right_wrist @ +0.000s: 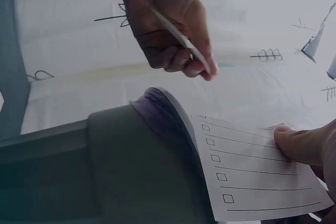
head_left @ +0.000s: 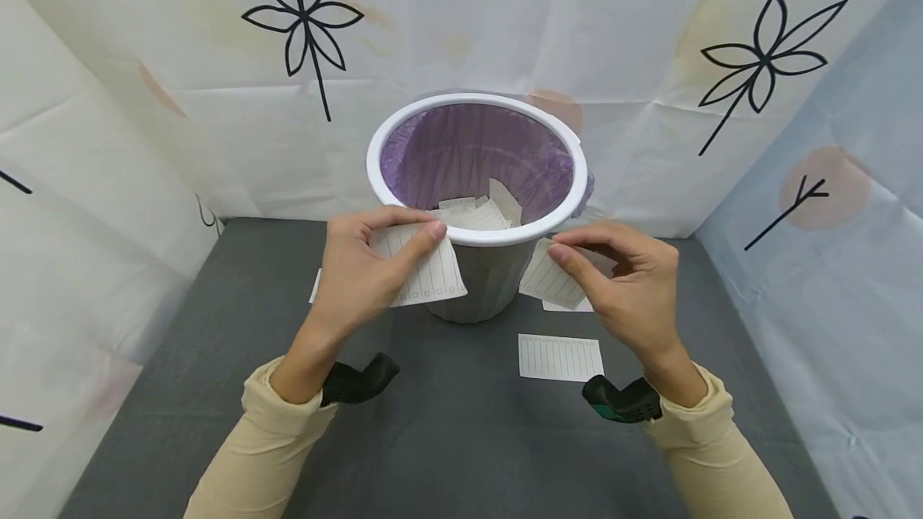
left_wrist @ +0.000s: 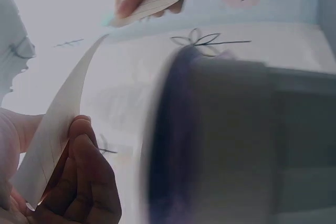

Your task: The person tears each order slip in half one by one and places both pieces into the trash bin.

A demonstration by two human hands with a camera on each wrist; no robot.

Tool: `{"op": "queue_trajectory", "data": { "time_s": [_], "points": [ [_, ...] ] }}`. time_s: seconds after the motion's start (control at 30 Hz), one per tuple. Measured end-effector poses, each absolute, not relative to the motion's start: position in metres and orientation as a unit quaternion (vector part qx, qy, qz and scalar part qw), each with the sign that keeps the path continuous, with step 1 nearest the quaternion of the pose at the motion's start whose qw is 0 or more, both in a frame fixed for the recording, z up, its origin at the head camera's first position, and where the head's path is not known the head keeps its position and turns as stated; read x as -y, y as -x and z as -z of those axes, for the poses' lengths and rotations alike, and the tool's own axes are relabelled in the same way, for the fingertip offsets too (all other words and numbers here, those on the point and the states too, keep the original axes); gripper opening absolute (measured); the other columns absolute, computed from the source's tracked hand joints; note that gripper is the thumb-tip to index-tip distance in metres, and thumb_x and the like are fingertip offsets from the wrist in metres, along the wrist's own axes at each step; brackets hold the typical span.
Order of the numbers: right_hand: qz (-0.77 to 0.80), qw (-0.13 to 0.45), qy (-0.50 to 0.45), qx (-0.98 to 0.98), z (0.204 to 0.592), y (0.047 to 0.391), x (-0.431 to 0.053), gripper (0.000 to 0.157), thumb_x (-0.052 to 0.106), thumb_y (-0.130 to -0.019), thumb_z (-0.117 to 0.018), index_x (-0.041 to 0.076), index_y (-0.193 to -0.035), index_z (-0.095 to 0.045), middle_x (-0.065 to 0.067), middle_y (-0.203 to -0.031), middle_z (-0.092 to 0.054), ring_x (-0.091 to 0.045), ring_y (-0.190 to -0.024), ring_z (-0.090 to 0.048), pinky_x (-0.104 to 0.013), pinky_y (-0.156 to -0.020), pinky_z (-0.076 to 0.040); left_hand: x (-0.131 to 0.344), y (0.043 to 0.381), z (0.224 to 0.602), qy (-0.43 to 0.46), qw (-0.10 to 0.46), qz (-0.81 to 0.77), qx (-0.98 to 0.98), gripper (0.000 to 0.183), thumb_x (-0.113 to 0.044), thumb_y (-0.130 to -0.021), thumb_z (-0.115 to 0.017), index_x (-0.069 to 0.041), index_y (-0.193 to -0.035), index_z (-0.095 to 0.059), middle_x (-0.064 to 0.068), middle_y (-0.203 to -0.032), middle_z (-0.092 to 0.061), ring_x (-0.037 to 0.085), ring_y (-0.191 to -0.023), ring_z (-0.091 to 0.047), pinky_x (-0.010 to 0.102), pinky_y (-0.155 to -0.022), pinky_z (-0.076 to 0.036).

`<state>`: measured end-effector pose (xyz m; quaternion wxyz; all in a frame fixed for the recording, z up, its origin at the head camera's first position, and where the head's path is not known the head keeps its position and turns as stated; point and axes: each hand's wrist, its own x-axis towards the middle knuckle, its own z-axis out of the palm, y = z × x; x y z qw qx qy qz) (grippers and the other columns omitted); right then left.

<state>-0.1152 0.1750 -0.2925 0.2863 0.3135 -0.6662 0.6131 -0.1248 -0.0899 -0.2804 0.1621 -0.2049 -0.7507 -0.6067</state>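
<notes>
White fabric (head_left: 476, 30) printed with black flowers (head_left: 304, 17) hangs beyond the dark grey tabletop (head_left: 461, 447); pale blue fabric (head_left: 858, 287) hangs on the right.

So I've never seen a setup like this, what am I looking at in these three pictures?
There's no robot, just a person working bare-handed. The wide picture is taken from the head, looking forward and down; the other two, from the left and right wrists. The left hand holds a lined checklist sheet, and the right hand pinches another lined sheet. Just beyond, a wastebasket with a purple liner stands on the dark gray tabletop, with papers inside. A lined slip lies on the tabletop, nearer the right hand.
</notes>
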Motion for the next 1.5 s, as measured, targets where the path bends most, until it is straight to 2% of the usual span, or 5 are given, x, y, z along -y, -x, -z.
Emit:
{"op": "queue_trajectory", "data": {
  "time_s": [0.13,0.33,0.63,1.13,1.5],
  "points": [
    [-0.618,0.291,-0.301,0.666,0.277,0.125,-0.173,0.008,-0.014,-0.08,-0.077,-0.013,-0.088,-0.073,-0.012,-0.084,-0.073,-0.019,-0.079,-0.07,-0.025,-0.076,-0.056,0.093,0.138,0.258,0.202,0.156,0.631,0.733,0.016,-0.014,-0.09,-0.078,-0.001,-0.099,-0.079,0.008,-0.092,-0.074,0.019,-0.066,-0.067,0.029,-0.058,-0.055],
    [-0.604,0.299,-0.278,0.684,0.25,0.149,-0.17,0.009,-0.008,-0.083,-0.078,-0.01,-0.091,-0.075,-0.011,-0.085,-0.074,-0.018,-0.077,-0.069,-0.023,-0.07,-0.056,0.088,0.163,0.232,0.195,0.153,0.678,0.692,0.016,-0.011,-0.09,-0.077,0.003,-0.097,-0.078,0.012,-0.096,-0.072,0.02,-0.074,-0.065,0.028,-0.063,-0.056],
    [-0.637,0.255,-0.226,0.691,0.217,0.192,-0.16,0.009,-0.002,-0.084,-0.081,-0.002,-0.092,-0.079,-0.008,-0.091,-0.076,-0.022,-0.084,-0.069,-0.024,-0.071,-0.054,0.072,0.197,0.203,0.171,0.127,0.709,0.672,0.013,-0.01,-0.089,-0.077,0.001,-0.097,-0.077,0.012,-0.102,-0.069,0.021,-0.084,-0.061,0.029,-0.071,-0.053],
    [-0.689,0.201,-0.178,0.673,0.207,0.261,-0.147,0.004,-0.003,-0.084,-0.08,0.001,-0.084,-0.078,-0.007,-0.083,-0.073,-0.017,-0.074,-0.064,-0.026,-0.069,-0.05,0.06,0.25,0.193,0.128,0.083,0.698,0.7,0.017,-0.01,-0.092,-0.073,0.001,-0.106,-0.074,0.006,-0.111,-0.066,0.015,-0.098,-0.058,0.03,-0.079,-0.049],
    [-0.657,0.191,-0.144,0.715,0.218,0.286,-0.145,0.006,-0.002,-0.085,-0.08,0.004,-0.085,-0.079,-0.002,-0.081,-0.071,-0.013,-0.075,-0.063,-0.024,-0.071,-0.048,0.06,0.274,0.201,0.107,0.06,0.699,0.704,0.021,-0.008,-0.094,-0.07,0.003,-0.112,-0.072,0.006,-0.113,-0.065,0.016,-0.099,-0.059,0.029,-0.084,-0.048]
  ]
}}
